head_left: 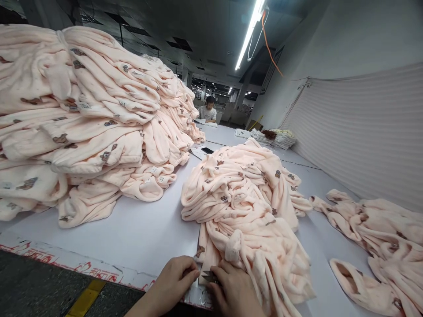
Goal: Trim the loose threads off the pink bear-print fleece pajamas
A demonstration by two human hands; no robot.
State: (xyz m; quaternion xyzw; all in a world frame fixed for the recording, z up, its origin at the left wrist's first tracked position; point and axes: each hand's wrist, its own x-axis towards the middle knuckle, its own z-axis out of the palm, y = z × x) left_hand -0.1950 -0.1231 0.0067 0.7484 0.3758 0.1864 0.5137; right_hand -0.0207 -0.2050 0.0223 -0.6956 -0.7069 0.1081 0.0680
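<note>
At the near table edge my right hand (236,286) is closed around small thread snips (209,277), whose dark metal blades point left. My left hand (175,281) is beside the blade tips, thumb and forefinger pinched together at the edge of a pale pink fleece garment (206,246). Exactly what lies between those fingertips is partly hidden. The garment belongs to a crumpled heap (244,193) of pink fleece with small brown bear prints, which spreads away from my hands. A soft rolled end of cloth stands up just beyond my right hand.
Tall bundles (109,101) of the same fleece rise on the left of the white table (132,229). More garments (380,233) lie at right. A phone (207,150) rests on papers behind the heap. Folded cloths (280,138) and a seated person (208,111) are farther back.
</note>
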